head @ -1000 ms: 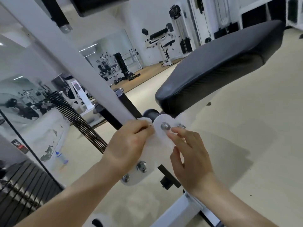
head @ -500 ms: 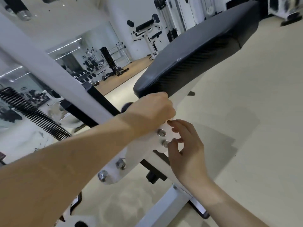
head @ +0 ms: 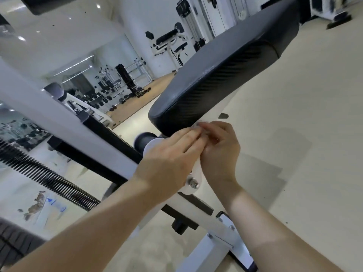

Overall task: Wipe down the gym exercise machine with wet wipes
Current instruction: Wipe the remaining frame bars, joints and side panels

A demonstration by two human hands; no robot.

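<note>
Pressing flat against bracket plate [head: 197, 168], left hand [head: 170, 154] is risking snagging bolt [head: 193, 183]; right hand [head: 220, 152] curled, contents unclear.

One wide head-worn camera looks forward and down, tilted, from close above the machine's black pad [head: 225, 75], mid-frame.

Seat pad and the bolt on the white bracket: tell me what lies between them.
Head view: the left hand and right hand, fingertips touching over the white bracket.
</note>
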